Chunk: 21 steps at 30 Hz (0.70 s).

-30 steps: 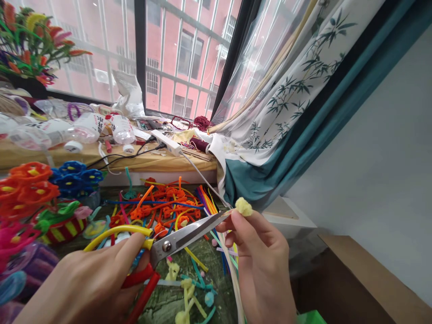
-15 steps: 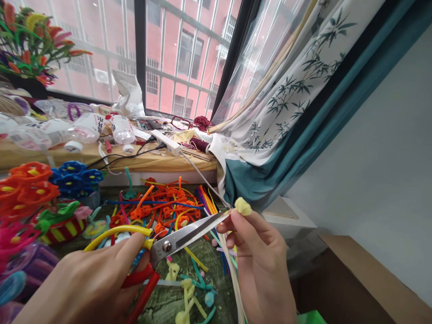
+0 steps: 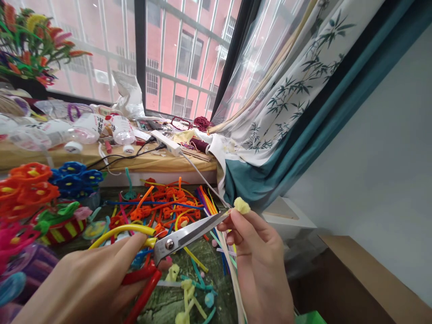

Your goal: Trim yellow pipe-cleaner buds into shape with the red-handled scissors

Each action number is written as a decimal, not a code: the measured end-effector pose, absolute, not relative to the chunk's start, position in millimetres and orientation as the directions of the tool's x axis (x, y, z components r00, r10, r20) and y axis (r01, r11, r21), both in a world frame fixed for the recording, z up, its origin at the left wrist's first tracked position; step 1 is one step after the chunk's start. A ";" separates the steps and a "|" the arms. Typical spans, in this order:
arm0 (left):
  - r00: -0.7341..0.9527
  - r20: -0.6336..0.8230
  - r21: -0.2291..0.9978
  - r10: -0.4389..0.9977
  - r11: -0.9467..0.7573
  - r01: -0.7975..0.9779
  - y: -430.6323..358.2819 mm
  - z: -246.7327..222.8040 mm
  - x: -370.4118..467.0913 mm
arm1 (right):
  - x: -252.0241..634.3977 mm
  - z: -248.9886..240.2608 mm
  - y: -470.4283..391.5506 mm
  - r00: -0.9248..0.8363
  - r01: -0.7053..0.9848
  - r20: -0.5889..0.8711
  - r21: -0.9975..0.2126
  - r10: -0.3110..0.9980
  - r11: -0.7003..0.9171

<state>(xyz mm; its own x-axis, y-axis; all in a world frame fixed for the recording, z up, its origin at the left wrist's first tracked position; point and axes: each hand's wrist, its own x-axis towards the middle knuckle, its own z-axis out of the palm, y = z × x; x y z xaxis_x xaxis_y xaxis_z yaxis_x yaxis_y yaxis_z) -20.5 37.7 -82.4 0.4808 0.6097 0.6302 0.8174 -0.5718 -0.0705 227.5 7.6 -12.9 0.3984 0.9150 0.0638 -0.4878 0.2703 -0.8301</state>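
Observation:
My left hand (image 3: 91, 274) is wrapped round scissors (image 3: 189, 236) that have one yellow handle and one red handle. Their blades point right and slightly up, nearly closed, with the tips at the fingertips of my right hand (image 3: 258, 254). Between that hand's thumb and fingers sits a small fuzzy pale-yellow ball (image 3: 241, 205). Whether the blade tips touch it is hidden by the fingers. On the green tabletop below lie pale-yellow pipe-cleaner pieces (image 3: 189, 292) and a small light-blue ball (image 3: 209, 299).
Orange pipe-cleaner flowers (image 3: 168, 202) pile up behind the scissors. At left stand finished-looking orange flowers (image 3: 32, 184), blue flowers (image 3: 76, 177) and a striped pot (image 3: 64, 228). A power strip (image 3: 166, 142) and bottles (image 3: 122, 130) rest on the sill. A cardboard box (image 3: 378, 270) is at right.
The scissors and my left hand have shifted slightly right. My right hand, with the yellow ball, has moved a touch left.

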 end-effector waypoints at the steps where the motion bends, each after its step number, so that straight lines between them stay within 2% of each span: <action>1: 0.476 0.635 -0.060 0.608 -0.575 0.816 38.6 -82.0 -19.1 | 227.4 -13.2 8.3 0.403 -0.491 0.057 -0.829 0.913 0.268; 6: 0.450 0.650 -0.065 0.612 -0.545 0.836 35.2 -72.7 -10.9 | 226.7 -14.9 11.1 0.436 -0.503 0.013 -0.826 0.900 0.256; 10: 0.491 0.657 -0.070 0.572 -0.602 0.795 30.1 -69.6 -10.5 | 227.9 -16.7 11.0 0.453 -0.515 -0.013 -0.820 0.892 0.250; 16: 0.530 0.617 -0.171 0.582 -0.558 0.812 32.0 -73.6 -12.3 | 229.9 -14.8 10.2 0.464 -0.492 0.003 -0.831 0.886 0.260; 21: 0.525 0.584 -0.207 0.619 -0.513 0.833 28.2 -66.3 -3.1 | 227.1 -10.7 9.2 0.494 -0.492 -0.011 -0.828 0.870 0.269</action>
